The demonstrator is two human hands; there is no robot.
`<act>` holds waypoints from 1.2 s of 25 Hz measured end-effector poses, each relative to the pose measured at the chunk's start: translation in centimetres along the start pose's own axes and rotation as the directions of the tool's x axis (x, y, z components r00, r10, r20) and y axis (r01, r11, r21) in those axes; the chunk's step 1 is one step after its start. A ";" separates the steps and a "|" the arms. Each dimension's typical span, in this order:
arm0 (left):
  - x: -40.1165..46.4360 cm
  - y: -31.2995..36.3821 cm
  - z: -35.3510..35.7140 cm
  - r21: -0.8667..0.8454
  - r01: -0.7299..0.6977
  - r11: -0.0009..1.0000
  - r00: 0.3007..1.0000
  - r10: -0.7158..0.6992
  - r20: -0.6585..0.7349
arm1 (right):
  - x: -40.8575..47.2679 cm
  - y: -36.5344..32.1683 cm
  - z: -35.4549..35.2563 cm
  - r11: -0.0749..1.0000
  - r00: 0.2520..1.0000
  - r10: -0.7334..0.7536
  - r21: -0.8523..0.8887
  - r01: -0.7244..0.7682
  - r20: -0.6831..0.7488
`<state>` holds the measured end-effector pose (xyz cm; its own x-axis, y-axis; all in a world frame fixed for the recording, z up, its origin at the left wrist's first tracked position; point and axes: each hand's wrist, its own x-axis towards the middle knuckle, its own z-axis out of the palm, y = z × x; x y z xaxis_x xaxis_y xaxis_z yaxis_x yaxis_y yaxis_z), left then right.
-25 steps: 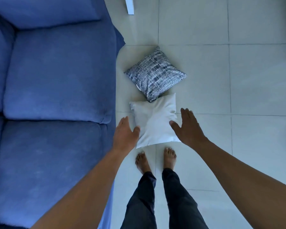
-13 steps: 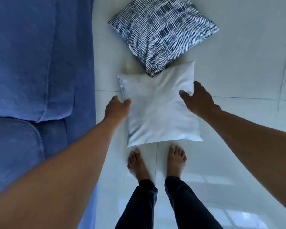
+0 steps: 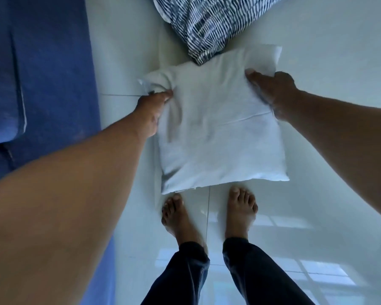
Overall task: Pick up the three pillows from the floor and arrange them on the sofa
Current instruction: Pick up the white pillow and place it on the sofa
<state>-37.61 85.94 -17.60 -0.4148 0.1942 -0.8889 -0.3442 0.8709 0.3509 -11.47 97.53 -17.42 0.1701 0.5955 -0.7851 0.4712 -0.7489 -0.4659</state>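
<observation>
**Pillow gripped at both sides, low on the floor**

White pillow (image 3: 218, 133) lies on the pale tiled floor (image 3: 328, 51) at the middle of the frame, a plump rectangle of plain cloth, soft and creased where I squeeze it. My left hand (image 3: 152, 111) pinches its left edge near the upper corner, bunching the cloth into folds; the fingers are curled under the fabric, so only the thumb side shows. My right hand (image 3: 275, 91) clamps the right edge, thumb pressed down on top and the other fingers hidden beneath.

At the top of the frame a second pillow, the patterned pillow (image 3: 209, 25), dark blue with broken white dashes, rests with its lower corner overlapping the white pillow's upper edge. It lies on what I am gripping. I see only these two pillows.

Along the left of the frame runs the blue sofa (image 3: 42, 73), a woven, slightly fuzzy fabric with a seat cushion seam showing; its side stands near the white pillow's left edge, with a strip of floor between.

My bare feet (image 3: 178, 216) stand just below the pillow's lower edge, toes close to it, dark trouser legs (image 3: 185, 271) above the ankles. The glossy tiles mirror a window at the lower right.
</observation>
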 end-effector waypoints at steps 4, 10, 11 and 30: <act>-6.3 -1.6 -1.6 -0.036 -0.020 0.999 0.999 0.019 -0.032 | -6.2 0.1 -2.8 0.997 0.998 -0.066 0.044 0.066 0.021; -20.9 1.6 -5.9 -0.083 -0.148 0.986 0.989 0.147 -0.012 | -17.4 -4.8 -8.3 0.982 0.992 -0.124 0.140 0.123 -0.002; -23.4 2.6 -7.0 -0.095 -0.173 0.980 0.985 0.172 -0.023 | -19.8 -6.2 -9.3 0.978 0.990 -0.138 0.160 0.136 0.000; -62.2 6.9 -28.8 -0.303 -0.490 0.818 0.854 0.381 -0.354 | -56.7 -26.0 -13.8 0.797 0.792 -0.586 0.298 0.525 0.171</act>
<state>-38.42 66.90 48.55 -0.7832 0.3380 -0.5218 -0.3333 0.4803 0.8113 -21.39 87.26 44.82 -0.2889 0.8610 -0.4186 0.2070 -0.3707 -0.9054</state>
